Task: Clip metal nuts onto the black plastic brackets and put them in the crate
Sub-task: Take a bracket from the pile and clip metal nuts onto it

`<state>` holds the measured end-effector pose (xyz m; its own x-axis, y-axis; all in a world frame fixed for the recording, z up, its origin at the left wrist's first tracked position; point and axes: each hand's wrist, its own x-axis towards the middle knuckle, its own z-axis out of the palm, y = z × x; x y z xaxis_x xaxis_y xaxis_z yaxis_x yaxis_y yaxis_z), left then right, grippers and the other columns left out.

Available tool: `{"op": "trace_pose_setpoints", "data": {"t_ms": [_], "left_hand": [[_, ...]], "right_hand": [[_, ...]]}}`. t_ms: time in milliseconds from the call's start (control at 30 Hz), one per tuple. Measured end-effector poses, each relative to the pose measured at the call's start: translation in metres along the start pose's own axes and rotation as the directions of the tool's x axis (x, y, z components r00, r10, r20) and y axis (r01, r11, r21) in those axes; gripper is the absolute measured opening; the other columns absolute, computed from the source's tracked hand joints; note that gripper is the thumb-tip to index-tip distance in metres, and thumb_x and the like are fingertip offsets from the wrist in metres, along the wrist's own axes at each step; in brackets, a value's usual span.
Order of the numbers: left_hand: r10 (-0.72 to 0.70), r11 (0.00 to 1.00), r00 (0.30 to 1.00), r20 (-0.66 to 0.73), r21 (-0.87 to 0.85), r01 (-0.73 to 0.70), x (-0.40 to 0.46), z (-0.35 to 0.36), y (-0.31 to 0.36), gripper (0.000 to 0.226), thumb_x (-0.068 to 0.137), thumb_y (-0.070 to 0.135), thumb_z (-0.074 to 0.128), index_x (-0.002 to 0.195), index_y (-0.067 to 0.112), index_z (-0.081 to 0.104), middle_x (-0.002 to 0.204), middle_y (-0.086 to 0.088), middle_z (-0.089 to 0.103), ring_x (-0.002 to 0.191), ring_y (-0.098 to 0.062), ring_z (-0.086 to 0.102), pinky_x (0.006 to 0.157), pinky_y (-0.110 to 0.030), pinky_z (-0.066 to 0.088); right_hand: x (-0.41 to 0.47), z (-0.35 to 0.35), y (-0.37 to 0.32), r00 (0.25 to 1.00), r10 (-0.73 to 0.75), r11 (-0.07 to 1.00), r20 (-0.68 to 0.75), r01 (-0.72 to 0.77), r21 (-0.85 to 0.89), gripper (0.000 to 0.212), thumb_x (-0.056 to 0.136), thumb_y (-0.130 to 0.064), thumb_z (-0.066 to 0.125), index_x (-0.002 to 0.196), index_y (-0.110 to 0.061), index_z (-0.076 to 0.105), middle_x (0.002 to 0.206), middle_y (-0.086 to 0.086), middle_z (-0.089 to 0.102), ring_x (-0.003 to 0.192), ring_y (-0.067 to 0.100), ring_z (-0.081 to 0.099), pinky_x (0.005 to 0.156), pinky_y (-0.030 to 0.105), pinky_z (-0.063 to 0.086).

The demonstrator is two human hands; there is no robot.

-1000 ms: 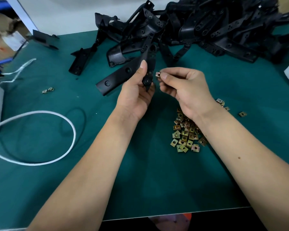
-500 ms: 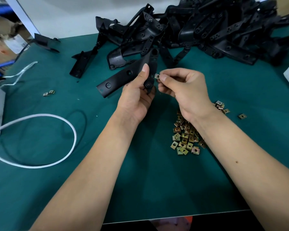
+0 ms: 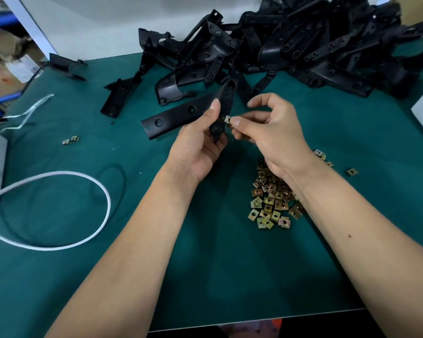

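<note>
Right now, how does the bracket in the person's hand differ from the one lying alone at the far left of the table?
The held bracket is lifted off the green mat and gripped by the left hand; the lone bracket lies flat, untouched. The held one has a metal nut pressed to its edge by the right hand; the lone one shows none. The held one looks long and strap-like, the lone one shorter. Both are black plastic.

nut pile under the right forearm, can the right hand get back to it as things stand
Probably yes, once it lets go: the nut pile lies open on the mat just under the right wrist, nothing covering it. For now the right hand pinches a nut against the bracket held by the left hand.
</note>
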<state>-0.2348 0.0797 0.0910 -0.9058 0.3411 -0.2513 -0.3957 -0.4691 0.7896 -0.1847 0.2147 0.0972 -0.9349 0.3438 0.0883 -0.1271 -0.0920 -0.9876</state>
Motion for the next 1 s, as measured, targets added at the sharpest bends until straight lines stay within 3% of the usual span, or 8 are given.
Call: {"op": "trace_pose_setpoints", "data": {"t_ms": [267, 467, 533, 633, 733, 800, 867, 1000], "left_hand": [[-0.045, 0.996, 0.999, -0.014, 0.080, 0.046, -0.002, 0.004, 0.002, 0.013, 0.092, 0.019, 0.074, 0.085, 0.011, 0.066, 0.083, -0.007, 0.065, 0.069, -0.019, 0.059, 0.061, -0.024, 0.048], [-0.026, 0.997, 1.000, 0.013, 0.068, 0.025, -0.007, 0.012, 0.001, 0.031, 0.094, 0.019, 0.071, 0.118, 0.006, 0.058, 0.113, -0.019, 0.060, 0.071, -0.019, 0.059, 0.061, -0.024, 0.050], [-0.060, 0.995, 0.998, 0.017, 0.075, 0.059, -0.006, 0.015, 0.001, 0.029, 0.095, 0.023, 0.070, 0.115, 0.005, 0.062, 0.103, -0.015, 0.065, 0.068, -0.017, 0.058, 0.065, -0.023, 0.046], [-0.070, 0.996, 0.997, -0.024, 0.045, 0.071, -0.006, 0.016, -0.002, 0.013, 0.094, 0.023, 0.071, 0.087, 0.012, 0.071, 0.079, -0.002, 0.068, 0.069, -0.013, 0.060, 0.068, -0.023, 0.047], [-0.038, 0.998, 0.998, -0.054, -0.056, 0.035, -0.004, 0.009, -0.002, 0.028, 0.091, 0.018, 0.074, 0.063, 0.016, 0.078, 0.072, 0.001, 0.067, 0.070, -0.011, 0.061, 0.061, -0.021, 0.051], [-0.037, 0.990, 0.998, -0.047, -0.137, 0.030, -0.004, 0.004, 0.001, 0.030, 0.090, 0.016, 0.075, 0.059, 0.016, 0.078, 0.073, -0.001, 0.066, 0.071, -0.012, 0.062, 0.060, -0.021, 0.051], [-0.040, 0.982, 0.999, -0.038, -0.184, 0.032, -0.004, 0.002, 0.002, 0.030, 0.089, 0.015, 0.074, 0.060, 0.016, 0.078, 0.075, -0.002, 0.067, 0.073, -0.013, 0.063, 0.060, -0.022, 0.051], [-0.047, 0.985, 0.998, -0.043, -0.168, 0.039, -0.007, 0.004, 0.001, 0.031, 0.089, 0.013, 0.074, 0.059, 0.016, 0.078, 0.077, -0.003, 0.066, 0.079, -0.015, 0.063, 0.060, -0.023, 0.053]], "right_hand": [[0.004, -0.004, 0.004, 0.998, -0.019, 0.999, 0.060, 0.021, -0.026, 0.041, 0.084, 0.000, 0.078, 0.106, -0.015, 0.047, 0.076, 0.008, 0.076, 0.063, 0.016, 0.067, 0.065, 0.023, 0.054], [0.004, -0.007, 0.002, 0.998, -0.032, 0.999, 0.058, 0.031, 0.023, 0.038, 0.084, 0.001, 0.081, 0.104, -0.012, 0.051, 0.073, 0.008, 0.074, 0.060, 0.017, 0.067, 0.060, 0.022, 0.052], [0.006, -0.011, -0.003, 0.995, -0.017, 1.000, 0.101, 0.015, 0.024, 0.035, 0.085, 0.001, 0.081, 0.105, -0.008, 0.054, 0.075, 0.011, 0.074, 0.063, 0.020, 0.069, 0.061, 0.024, 0.055], [0.013, -0.027, -0.015, 0.978, 0.004, 0.986, 0.208, 0.031, -0.165, 0.026, 0.087, -0.007, 0.081, 0.104, 0.000, 0.063, 0.081, 0.015, 0.076, 0.067, 0.022, 0.070, 0.060, 0.028, 0.057], [0.019, -0.050, -0.025, 0.922, 0.039, 0.786, 0.386, 0.210, -0.582, 0.016, 0.082, -0.023, 0.087, 0.090, -0.014, 0.077, 0.081, 0.002, 0.077, 0.067, 0.007, 0.065, 0.063, 0.020, 0.051], [0.018, -0.061, -0.029, 0.857, 0.193, 0.614, 0.477, 0.274, -0.740, 0.015, 0.076, -0.032, 0.090, 0.086, -0.030, 0.080, 0.081, -0.012, 0.076, 0.068, -0.002, 0.061, 0.065, 0.016, 0.047], [0.017, -0.064, -0.030, 0.807, 0.317, 0.529, 0.499, 0.287, -0.799, 0.019, 0.073, -0.035, 0.091, 0.088, -0.036, 0.080, 0.083, -0.019, 0.074, 0.073, 0.000, 0.061, 0.068, 0.018, 0.048], [0.016, -0.057, -0.027, 0.761, 0.348, 0.520, 0.548, 0.330, -0.788, 0.015, 0.077, -0.026, 0.090, 0.086, -0.032, 0.079, 0.084, -0.008, 0.074, 0.077, 0.008, 0.067, 0.070, 0.024, 0.051]]}}
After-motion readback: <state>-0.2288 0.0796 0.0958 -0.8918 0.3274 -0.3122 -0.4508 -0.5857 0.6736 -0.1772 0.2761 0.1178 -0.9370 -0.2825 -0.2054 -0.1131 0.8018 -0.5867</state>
